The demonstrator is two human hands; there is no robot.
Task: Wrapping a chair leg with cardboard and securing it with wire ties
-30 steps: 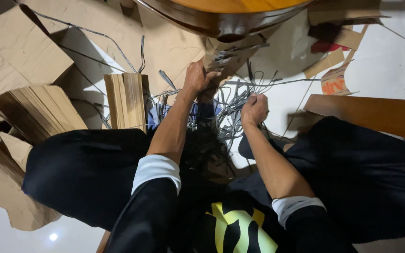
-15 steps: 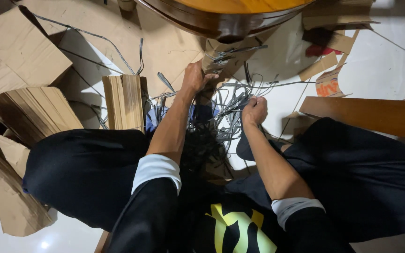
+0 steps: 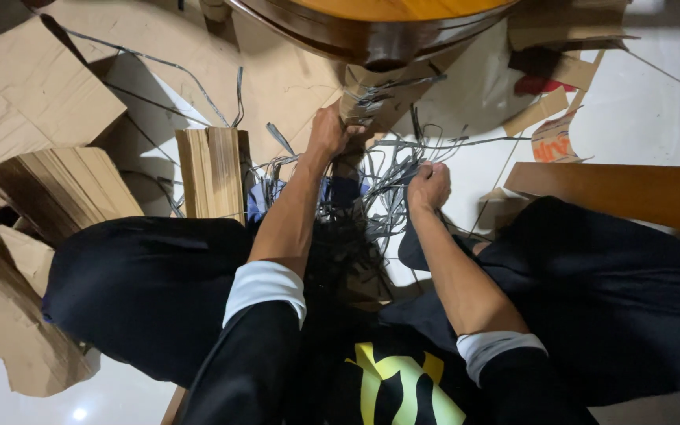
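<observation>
Looking straight down over a person sitting on the floor (image 3: 655, 102), legs in dark trousers spread to either side. The left hand (image 3: 330, 132) reaches forward and is clamped around the near end of a cardboard bundle (image 3: 364, 98), fingers curled tight over its edge, right at the foot of the round wooden table (image 3: 379, 27) at the top of the view. The bundle is wrapped with grey straps and leans up toward the table's rim. The right hand (image 3: 428, 185) sits closer to the body, balled into a fist, and grey strapping runs out of that fist; it has hold of the straps, though exactly how many I cannot tell. Between the two hands and spilling toward the lap lies a tangled heap of grey plastic straps (image 3: 379, 197), loops going every which way. Off to the left, a stack of folded cardboard sheets (image 3: 212, 169) stands on edge just beside the left forearm, and another fanned stack of cardboard (image 3: 60, 189) lies further left. Flattened boxes (image 3: 33, 79) cover the floor beyond. On the right, a wooden plank (image 3: 615, 193) rests by the right knee, with torn cardboard scraps (image 3: 552, 134) beyond it.
</observation>
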